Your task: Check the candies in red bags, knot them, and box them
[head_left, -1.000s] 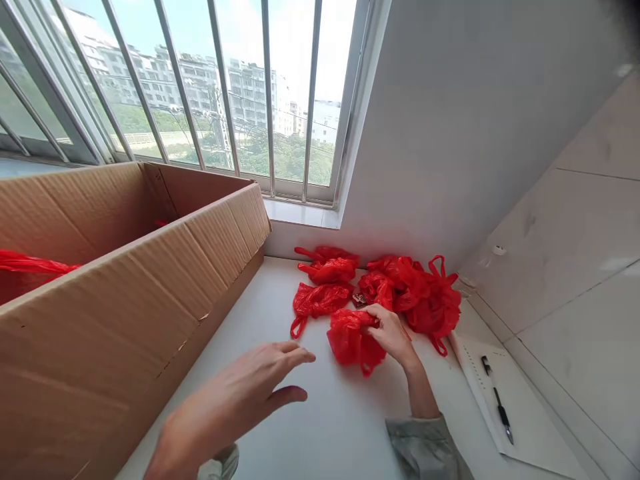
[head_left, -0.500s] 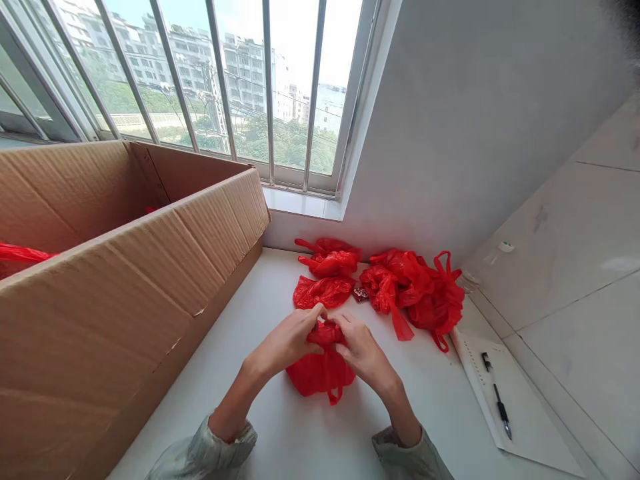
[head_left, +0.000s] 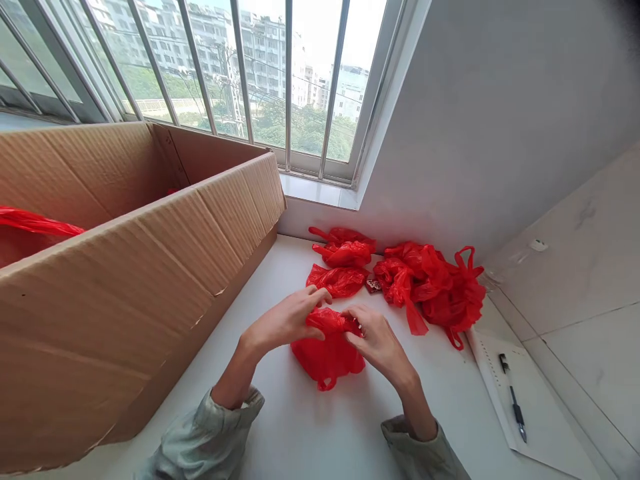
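A small red plastic bag (head_left: 327, 353) lies on the white counter (head_left: 310, 433) in front of me. My left hand (head_left: 285, 321) pinches its top from the left, fingers closed on the plastic. My right hand (head_left: 377, 341) grips the same top from the right. Several more red bags lie behind: two small bundles (head_left: 340, 267) near the window ledge and a bigger heap (head_left: 435, 283) to the right. A small dark packet (head_left: 373, 285) sits between them.
A large open cardboard box (head_left: 125, 267) fills the left side, with red plastic (head_left: 35, 223) inside it. A sheet of paper (head_left: 530, 400) with a black pen (head_left: 514, 403) lies at the right by the tiled wall. A barred window stands behind.
My right hand pulled one red bag from the pile toward me. My left hand, open and reaching a second ago, closed on the bag's top. Both hands now hold it.
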`<action>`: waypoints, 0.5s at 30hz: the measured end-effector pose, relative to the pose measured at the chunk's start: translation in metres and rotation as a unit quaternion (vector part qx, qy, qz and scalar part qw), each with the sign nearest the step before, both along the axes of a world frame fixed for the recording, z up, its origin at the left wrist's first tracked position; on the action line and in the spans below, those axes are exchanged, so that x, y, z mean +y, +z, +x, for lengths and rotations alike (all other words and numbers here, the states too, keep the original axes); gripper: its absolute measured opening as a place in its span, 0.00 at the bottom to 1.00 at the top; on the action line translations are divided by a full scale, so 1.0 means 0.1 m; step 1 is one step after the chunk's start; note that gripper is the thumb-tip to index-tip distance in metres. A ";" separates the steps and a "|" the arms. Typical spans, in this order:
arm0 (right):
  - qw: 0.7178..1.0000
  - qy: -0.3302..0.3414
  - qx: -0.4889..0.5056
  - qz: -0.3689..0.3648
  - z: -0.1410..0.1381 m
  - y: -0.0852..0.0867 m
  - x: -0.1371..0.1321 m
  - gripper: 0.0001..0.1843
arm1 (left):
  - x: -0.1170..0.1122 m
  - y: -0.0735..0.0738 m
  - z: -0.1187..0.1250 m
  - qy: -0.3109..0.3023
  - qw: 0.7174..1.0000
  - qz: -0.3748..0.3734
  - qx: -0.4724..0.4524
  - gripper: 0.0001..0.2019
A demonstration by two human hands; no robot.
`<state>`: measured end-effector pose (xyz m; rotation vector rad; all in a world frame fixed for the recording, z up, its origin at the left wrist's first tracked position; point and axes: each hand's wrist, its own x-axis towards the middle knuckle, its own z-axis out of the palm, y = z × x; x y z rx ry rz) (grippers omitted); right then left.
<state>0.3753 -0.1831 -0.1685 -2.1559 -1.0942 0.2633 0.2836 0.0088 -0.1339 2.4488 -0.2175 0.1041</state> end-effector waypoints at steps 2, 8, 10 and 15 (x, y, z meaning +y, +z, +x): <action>1.000 0.004 0.006 0.020 -0.01 0.00 0.01 0.12 | -0.11 -0.02 0.00 -0.001 1.000 0.009 -0.002 0.15; 0.999 -0.010 0.029 0.023 0.03 0.05 -0.04 0.12 | -0.15 -0.06 0.08 -0.034 0.999 0.011 0.008 0.07; 0.999 -0.035 0.027 0.015 0.07 0.07 -0.08 0.09 | -0.01 -0.01 0.06 -0.043 0.999 -0.001 0.011 0.08; 0.994 -0.106 0.008 -0.031 0.21 0.06 -0.25 0.07 | 0.43 0.11 -0.12 0.007 1.000 -0.006 0.023 0.07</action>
